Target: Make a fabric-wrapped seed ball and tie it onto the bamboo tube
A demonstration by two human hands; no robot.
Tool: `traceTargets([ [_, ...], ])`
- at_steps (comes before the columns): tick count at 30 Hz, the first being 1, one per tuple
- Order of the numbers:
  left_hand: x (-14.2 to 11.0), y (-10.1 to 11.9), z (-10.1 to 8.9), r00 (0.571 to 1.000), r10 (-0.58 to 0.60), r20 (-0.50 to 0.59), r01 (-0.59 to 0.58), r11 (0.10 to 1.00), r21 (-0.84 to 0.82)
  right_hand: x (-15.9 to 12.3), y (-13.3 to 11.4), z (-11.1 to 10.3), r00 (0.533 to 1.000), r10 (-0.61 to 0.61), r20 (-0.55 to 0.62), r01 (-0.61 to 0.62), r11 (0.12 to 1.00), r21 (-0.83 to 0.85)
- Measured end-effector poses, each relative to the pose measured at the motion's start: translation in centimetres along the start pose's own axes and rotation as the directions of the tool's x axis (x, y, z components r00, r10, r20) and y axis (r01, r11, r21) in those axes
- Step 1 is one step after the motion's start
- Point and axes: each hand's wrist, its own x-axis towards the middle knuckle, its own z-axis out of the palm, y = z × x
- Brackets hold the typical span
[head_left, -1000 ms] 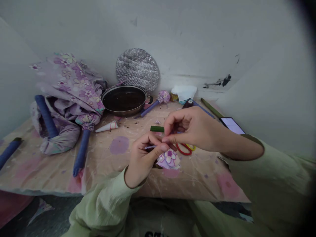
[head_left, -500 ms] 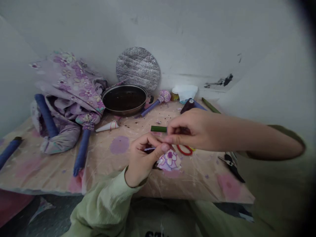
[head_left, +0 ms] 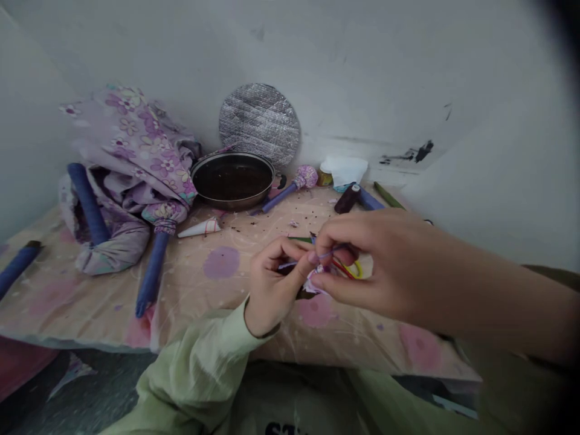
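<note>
My left hand (head_left: 276, 285) pinches a thin purple stick (head_left: 294, 263), and a small floral fabric scrap (head_left: 313, 284) sits at its tip. My right hand (head_left: 376, 269) comes in from the right, its fingertips closed on the same stick end and scrap. Beneath my right hand lie red and yellow elastic rings (head_left: 350, 269), partly hidden. A short green tube (head_left: 301, 239) shows only as a sliver behind my fingers.
A dark-bottomed pan (head_left: 233, 181) stands against a quilted silver round mat (head_left: 259, 124). Floral cloth (head_left: 131, 145) and blue rods (head_left: 153, 275) lie left. A dark thread spool (head_left: 347, 198) and white tissue (head_left: 344, 170) sit at the back. The printed table cover (head_left: 226, 314) ends at a front edge.
My right hand has moved left and closer, now covering the rings and most of the green tube. Its fingers have closed on the stick end and scrap. The view has shifted slightly.
</note>
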Motion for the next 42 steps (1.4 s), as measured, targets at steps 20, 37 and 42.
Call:
traceTargets([
  [20, -0.2, 0.4, -0.1, 0.988, 0.014, -0.157, -0.012, 1.0, 0.012, -5.1, -3.1, 2.8, 0.877, -0.384, -0.289, 0.192, 0.831, -0.522],
  [37, -0.1, -0.4, -1.3, 0.991, -0.032, -0.131, 0.014, 0.99, -0.139, -5.6, -1.2, 4.7, 0.924, 0.137, -0.357, -0.083, 0.983, 0.163],
  [42, 0.0, -0.3, -1.7, 0.991, -0.043, -0.129, 0.03, 0.994, -0.103, -4.7, -0.6, 4.2, 0.929, 0.192, -0.316, -0.098, 0.952, 0.29],
])
